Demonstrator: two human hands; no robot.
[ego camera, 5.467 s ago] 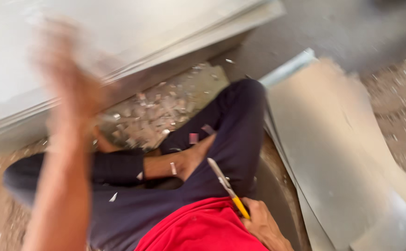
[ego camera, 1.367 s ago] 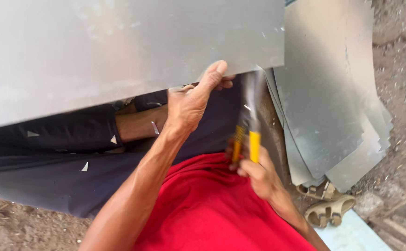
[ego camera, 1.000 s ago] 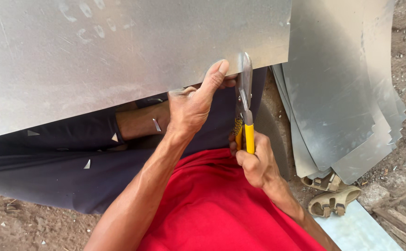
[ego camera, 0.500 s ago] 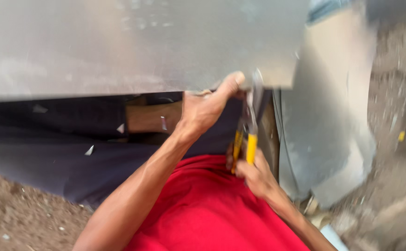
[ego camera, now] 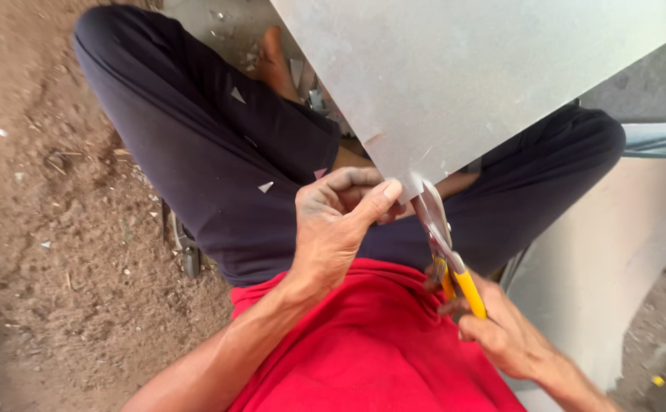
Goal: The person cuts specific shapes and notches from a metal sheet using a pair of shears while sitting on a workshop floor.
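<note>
Pinching the lower corner of the grey metal sheet (ego camera: 470, 84) with the left hand (ego camera: 340, 221); gripping yellow-handled snips (ego camera: 443, 248) in the right hand (ego camera: 504, 336), blades pointing up-left, meeting that corner just beside the left thumb.

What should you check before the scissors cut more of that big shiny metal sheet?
1. Left hand pinches the metal sheet at its lower corner: ok.
2. Right hand grips the yellow-handled snips: ok.
3. Snip blades meet the sheet's edge: ok.
4. Left thumb clear of the blades: not ok, it lies right beside them.
5. Cut line marked on the sheet: cannot tell.
6. Legs in dark trousers clear below the cut: not ok, they lie right under it.
</note>
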